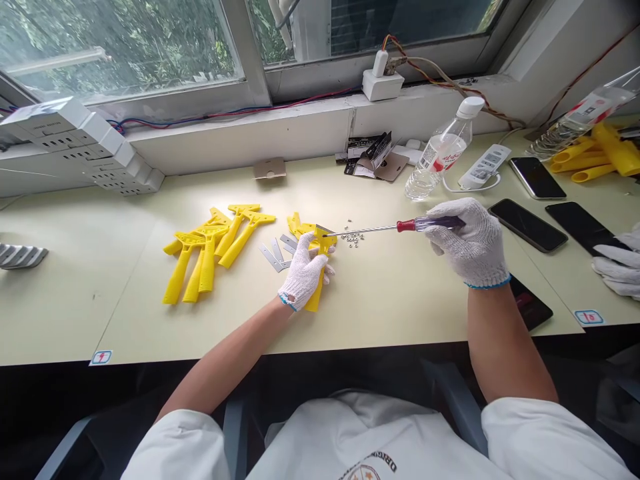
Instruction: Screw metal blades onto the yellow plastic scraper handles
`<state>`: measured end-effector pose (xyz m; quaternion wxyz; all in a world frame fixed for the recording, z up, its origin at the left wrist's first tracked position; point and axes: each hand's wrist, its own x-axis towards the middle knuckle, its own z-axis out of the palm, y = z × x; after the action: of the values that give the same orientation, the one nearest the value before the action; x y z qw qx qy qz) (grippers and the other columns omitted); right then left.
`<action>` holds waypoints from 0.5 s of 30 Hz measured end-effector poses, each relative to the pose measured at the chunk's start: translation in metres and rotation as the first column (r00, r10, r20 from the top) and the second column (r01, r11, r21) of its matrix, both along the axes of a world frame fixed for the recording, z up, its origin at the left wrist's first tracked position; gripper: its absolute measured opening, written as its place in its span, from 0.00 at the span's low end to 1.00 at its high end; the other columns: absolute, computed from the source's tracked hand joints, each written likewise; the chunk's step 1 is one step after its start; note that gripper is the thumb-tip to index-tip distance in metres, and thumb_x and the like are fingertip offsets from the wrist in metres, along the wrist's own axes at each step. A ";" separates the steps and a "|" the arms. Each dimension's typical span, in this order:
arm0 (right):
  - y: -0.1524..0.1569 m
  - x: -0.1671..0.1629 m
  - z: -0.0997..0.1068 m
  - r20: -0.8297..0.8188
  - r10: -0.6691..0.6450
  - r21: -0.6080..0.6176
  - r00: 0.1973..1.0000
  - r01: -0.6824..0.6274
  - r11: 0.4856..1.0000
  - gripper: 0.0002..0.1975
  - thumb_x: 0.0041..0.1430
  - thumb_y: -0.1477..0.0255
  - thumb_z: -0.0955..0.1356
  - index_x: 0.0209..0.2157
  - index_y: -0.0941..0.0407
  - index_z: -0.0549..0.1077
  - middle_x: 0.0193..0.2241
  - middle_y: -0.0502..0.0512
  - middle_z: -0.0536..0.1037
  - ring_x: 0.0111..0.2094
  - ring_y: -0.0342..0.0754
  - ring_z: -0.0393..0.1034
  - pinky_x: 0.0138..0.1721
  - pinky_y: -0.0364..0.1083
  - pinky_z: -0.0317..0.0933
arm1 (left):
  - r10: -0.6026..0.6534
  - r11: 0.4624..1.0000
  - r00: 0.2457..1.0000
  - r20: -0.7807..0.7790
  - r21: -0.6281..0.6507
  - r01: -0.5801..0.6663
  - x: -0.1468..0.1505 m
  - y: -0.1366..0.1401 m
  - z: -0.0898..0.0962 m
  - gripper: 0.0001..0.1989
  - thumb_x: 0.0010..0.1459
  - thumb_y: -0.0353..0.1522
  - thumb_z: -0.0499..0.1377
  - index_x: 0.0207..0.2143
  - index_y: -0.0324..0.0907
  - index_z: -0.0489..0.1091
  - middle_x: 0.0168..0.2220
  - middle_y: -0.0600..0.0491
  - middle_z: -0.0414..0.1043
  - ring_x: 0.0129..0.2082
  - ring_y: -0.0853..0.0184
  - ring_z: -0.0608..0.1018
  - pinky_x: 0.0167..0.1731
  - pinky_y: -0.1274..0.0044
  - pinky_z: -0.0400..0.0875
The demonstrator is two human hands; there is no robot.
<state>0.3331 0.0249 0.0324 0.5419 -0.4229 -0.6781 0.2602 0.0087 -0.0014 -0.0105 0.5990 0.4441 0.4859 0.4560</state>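
My gloved left hand (303,272) is closed around a yellow scraper (326,240), its handle pointing down toward me. In my gloved right hand (467,240) is a screwdriver (407,225) with a red and purple handle, held nearly level. Its tip meets the scraper's head; whether a screw sits there is too small to tell. Just beyond lie small screws (355,237) in a loose scatter. Flat metal blades (273,256) rest left of my left hand, and more yellow scraper parts (295,225) lie behind it. Farther left is a pile of yellow scrapers (205,257).
A water bottle (440,150) stands at the back right, near a power strip (485,167) and several phones (529,225). Opened black packaging (370,155) lies by the sill. Stacked white boxes (95,147) are at back left. Another person's gloved hand (620,263) is at the right edge.
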 end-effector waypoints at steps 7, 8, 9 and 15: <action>-0.001 -0.015 0.002 -0.161 -0.074 -0.222 0.984 0.037 0.974 0.13 0.58 0.65 0.80 0.40 0.52 0.78 0.22 0.48 0.77 0.15 0.44 0.65 0.14 0.44 0.58 | 0.026 1.000 1.000 -0.004 -0.009 -0.026 0.000 0.001 -0.002 0.33 0.56 0.30 0.62 0.64 0.51 0.61 0.52 0.50 0.80 0.25 0.70 0.81 0.23 0.77 0.75; 0.000 -0.017 0.002 -0.187 -0.094 -0.252 0.978 0.045 0.967 0.12 0.58 0.66 0.80 0.39 0.52 0.77 0.21 0.47 0.76 0.15 0.44 0.65 0.13 0.44 0.56 | 0.024 1.000 1.000 -0.009 -0.002 -0.024 0.000 0.001 -0.002 0.32 0.57 0.30 0.62 0.64 0.51 0.62 0.52 0.50 0.80 0.25 0.71 0.81 0.23 0.77 0.75; 0.002 -0.017 0.001 -0.214 -0.114 -0.282 0.970 0.050 0.958 0.11 0.58 0.67 0.78 0.38 0.52 0.76 0.20 0.47 0.75 0.14 0.44 0.64 0.12 0.43 0.54 | 0.018 1.000 1.000 -0.017 0.010 -0.018 0.000 0.001 -0.003 0.31 0.57 0.30 0.62 0.63 0.51 0.62 0.52 0.51 0.80 0.25 0.71 0.80 0.23 0.77 0.75; 0.009 -0.012 -0.003 -0.270 -0.130 -0.320 0.954 0.039 0.947 0.10 0.59 0.67 0.77 0.36 0.53 0.74 0.20 0.47 0.74 0.13 0.43 0.60 0.10 0.44 0.50 | -0.018 0.997 0.997 -0.068 0.074 0.023 0.001 0.000 -0.007 0.28 0.60 0.30 0.60 0.62 0.51 0.62 0.52 0.51 0.79 0.25 0.71 0.80 0.23 0.76 0.76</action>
<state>0.3207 0.0334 0.0293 0.5720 -0.4895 -0.5238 0.3985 0.0099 -0.0015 -0.0177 0.5699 0.4862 0.4840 0.4523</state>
